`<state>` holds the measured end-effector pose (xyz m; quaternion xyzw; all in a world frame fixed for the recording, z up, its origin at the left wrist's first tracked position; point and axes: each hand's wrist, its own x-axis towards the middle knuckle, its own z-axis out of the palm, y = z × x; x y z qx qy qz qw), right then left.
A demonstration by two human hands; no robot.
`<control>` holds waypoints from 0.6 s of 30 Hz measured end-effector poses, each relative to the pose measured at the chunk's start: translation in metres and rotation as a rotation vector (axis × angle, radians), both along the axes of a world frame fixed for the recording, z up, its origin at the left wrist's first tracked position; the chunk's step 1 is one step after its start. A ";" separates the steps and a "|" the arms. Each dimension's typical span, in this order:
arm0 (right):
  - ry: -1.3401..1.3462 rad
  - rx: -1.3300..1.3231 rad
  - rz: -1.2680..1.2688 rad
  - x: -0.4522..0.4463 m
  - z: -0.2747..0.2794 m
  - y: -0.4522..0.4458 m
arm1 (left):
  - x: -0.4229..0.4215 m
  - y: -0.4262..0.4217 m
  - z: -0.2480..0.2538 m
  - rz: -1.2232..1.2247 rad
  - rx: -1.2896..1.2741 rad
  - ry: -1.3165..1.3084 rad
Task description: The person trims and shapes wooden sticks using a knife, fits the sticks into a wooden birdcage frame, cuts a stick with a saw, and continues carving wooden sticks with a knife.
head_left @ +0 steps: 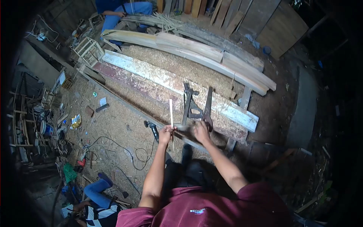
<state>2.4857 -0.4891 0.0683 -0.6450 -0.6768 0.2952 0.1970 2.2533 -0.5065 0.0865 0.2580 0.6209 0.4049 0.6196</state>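
My left hand is closed around a thin pale wooden stick that points up and away from me. To its right, my right hand is closed near the handle of a handsaw; motion blurs the fingers, and what they hold is hard to make out. A blurred narrow shape lies between the two hands. Beyond them, a dark metal clamp-like tool and a dark frame-shaped handle rest on the sawdust-covered bench.
Long curved planks lie behind the bench. A black power tool with a cord is left of my left hand. One person sits at the top left; another person is at the lower left. Sawdust covers the floor.
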 end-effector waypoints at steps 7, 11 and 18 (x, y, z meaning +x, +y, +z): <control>0.696 -0.173 0.167 -0.096 0.109 -0.046 | -0.050 -0.007 0.133 0.191 0.193 -0.181; 0.733 -0.203 0.291 -0.157 0.171 -0.053 | -0.084 -0.022 0.191 0.318 0.278 -0.151; 0.805 -0.290 0.455 -0.255 0.239 -0.067 | -0.181 -0.075 0.247 0.494 0.527 -0.018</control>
